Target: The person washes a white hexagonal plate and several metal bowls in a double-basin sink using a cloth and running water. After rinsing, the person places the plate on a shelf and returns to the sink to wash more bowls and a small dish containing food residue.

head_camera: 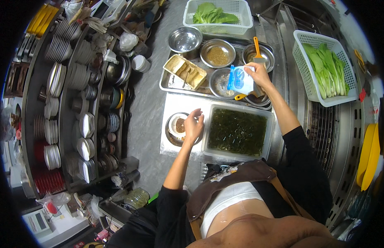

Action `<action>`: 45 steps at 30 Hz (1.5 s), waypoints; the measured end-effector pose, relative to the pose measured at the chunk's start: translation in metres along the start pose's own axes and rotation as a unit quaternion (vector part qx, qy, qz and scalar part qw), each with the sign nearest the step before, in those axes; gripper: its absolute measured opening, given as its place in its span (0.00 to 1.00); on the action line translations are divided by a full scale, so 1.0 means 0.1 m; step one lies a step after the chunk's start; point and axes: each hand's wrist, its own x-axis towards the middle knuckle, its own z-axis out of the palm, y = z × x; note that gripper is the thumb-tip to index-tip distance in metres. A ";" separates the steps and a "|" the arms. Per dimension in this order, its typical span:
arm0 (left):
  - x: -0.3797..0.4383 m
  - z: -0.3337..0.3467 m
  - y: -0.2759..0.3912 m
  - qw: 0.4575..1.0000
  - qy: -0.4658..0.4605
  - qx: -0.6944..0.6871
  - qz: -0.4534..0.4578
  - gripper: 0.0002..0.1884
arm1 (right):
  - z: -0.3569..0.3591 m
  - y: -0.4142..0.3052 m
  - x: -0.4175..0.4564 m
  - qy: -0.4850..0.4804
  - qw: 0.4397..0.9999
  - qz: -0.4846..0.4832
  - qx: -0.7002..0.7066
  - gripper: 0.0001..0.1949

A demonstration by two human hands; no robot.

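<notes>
My right hand [258, 73] grips a white and blue plastic packet [244, 81] by its upper right corner. The packet hangs over the right side of a steel bowl [217, 84] with pale residue in it. My left hand [194, 125] is empty, fingers apart and slightly curled, over the right edge of a small white bowl [172, 129] of brown flakes or powder. That bowl sits inside a steel bowl [167, 134]. Right of my left hand is a translucent plastic tub [206, 139] filled with dark green shredded seaweed [238, 131].
A steel tray [163, 85] holds a divided seasoning box [185, 69], steel bowls and an orange-handled brush [257, 48]. White baskets of leafy greens stand at the back [216, 28] and right [322, 100]. Shelves of stacked plates [55, 80] line the left, beyond the grey floor.
</notes>
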 end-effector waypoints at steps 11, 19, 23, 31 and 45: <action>1.42 0.88 -0.47 0.989 -0.038 0.075 -0.121 0.20 | 0.13 0.06 -0.11 0.052 0.994 -0.012 0.093 0.09; 1.39 0.86 -0.16 0.984 -0.029 -0.083 -0.154 0.16 | -0.17 -0.14 -0.07 0.251 0.946 0.031 0.204 0.11; 1.08 0.70 -0.10 0.974 0.062 -0.206 -0.077 0.14 | -0.23 -0.12 0.10 0.292 0.934 0.009 0.207 0.11; 0.31 -0.10 0.46 0.907 0.096 -0.395 -0.109 0.14 | 0.13 0.01 0.06 0.153 0.976 0.076 0.136 0.12; -0.41 -0.70 0.85 0.907 0.147 -0.387 -0.080 0.12 | 0.22 -0.49 -0.22 0.287 0.928 -0.137 -0.195 0.20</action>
